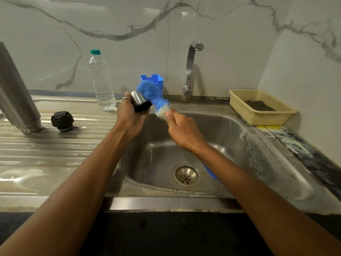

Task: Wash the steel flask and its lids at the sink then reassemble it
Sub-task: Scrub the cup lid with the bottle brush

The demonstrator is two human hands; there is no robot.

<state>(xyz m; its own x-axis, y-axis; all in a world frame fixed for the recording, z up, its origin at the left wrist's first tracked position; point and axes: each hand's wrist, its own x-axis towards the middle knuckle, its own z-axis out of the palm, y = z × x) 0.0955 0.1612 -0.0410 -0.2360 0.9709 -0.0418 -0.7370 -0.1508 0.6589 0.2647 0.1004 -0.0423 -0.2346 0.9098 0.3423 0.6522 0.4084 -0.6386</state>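
Observation:
My left hand point(129, 117) grips a steel cup lid with a black rim point(138, 101) above the sink's left edge. My right hand point(180, 129) grips a blue bottle brush point(154, 94), whose blurred bristles touch the lid; the brush's blue handle end point(210, 171) shows below my right forearm. The steel flask point(15, 93) stands upside down on the draining board point(55, 145) at the left. Beside it sits the black stopper lid point(62, 121).
The steel sink basin point(230, 145) with its drain point(186, 175) lies below my hands. A tap point(191, 69) stands at the back, with no water seen running. A plastic water bottle point(100, 80), a blue holder point(156, 79) and a cream basket point(262, 106) line the back.

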